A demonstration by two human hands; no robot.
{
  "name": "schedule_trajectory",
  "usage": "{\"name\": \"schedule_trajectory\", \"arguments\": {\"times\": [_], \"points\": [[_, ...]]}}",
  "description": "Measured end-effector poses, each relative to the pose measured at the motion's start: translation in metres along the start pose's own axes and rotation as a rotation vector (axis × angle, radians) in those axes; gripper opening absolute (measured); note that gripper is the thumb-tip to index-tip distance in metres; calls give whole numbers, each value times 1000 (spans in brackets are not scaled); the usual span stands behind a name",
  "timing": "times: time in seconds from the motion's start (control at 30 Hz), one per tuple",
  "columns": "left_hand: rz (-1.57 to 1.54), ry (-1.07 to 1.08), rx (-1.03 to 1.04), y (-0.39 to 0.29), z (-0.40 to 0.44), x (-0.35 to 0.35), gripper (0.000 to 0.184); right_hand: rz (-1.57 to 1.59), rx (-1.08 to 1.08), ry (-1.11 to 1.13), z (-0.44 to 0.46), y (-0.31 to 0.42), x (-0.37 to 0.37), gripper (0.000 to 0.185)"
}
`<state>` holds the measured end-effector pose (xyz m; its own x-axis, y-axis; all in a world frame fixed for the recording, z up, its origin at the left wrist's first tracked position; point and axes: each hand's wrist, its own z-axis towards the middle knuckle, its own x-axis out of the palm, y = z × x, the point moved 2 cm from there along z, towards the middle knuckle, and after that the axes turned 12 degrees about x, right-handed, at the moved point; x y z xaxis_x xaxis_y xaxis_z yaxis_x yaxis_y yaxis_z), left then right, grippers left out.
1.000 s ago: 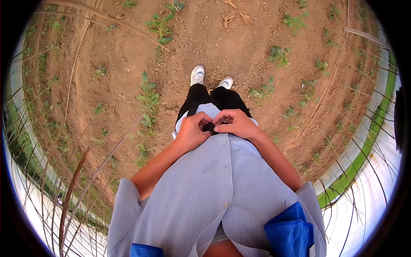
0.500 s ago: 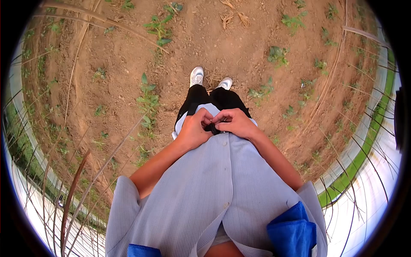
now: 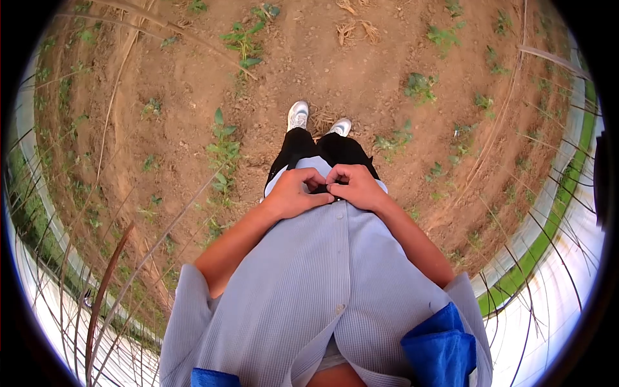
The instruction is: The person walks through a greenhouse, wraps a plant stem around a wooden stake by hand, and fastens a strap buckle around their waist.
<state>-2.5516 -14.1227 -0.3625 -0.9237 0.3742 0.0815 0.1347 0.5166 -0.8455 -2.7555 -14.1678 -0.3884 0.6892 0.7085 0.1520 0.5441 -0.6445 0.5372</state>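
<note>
My left hand (image 3: 296,193) and my right hand (image 3: 355,186) meet at my waist, just past the hem of the striped button-up shirt (image 3: 290,277). Thumbs and fingers of both are curled inward, and the fingertips nearly touch each other. Between them shows something small and black, too hidden to make out. Under the hands lies a light-coloured cloth (image 3: 311,164) over the black trousers (image 3: 342,149).
White shoes (image 3: 298,115) stand on brown soil (image 3: 335,71) with rows of small green plants (image 3: 224,149). Dry stalks (image 3: 174,27) cross the upper left. Blue cloth (image 3: 440,348) hangs at the lower right, with more at the lower left.
My left hand has turned slightly, its thumb now stretched toward my right hand. Less of the black thing shows between the fingers.
</note>
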Motion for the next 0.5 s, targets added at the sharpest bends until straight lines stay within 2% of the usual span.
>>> {"name": "schedule_trajectory", "arguments": {"times": [0.13, 0.27, 0.37, 0.5], "points": [[111, -27, -29, 23, -17, -6, 35, -23, -26, -24, 1, -5, -2, 9], [-23, -54, -96, 16, -32, -9, 28, 37, 27, 7, 3, -4, 1, 11], [-176, -7, -114, 34, -20, -5, 25, 64, 49, 52, 6, -4, 3, 13], [-424, -44, -169, 54, -17, -1, 18, 109, 73, 84, 6, -8, 8, 13]]}}
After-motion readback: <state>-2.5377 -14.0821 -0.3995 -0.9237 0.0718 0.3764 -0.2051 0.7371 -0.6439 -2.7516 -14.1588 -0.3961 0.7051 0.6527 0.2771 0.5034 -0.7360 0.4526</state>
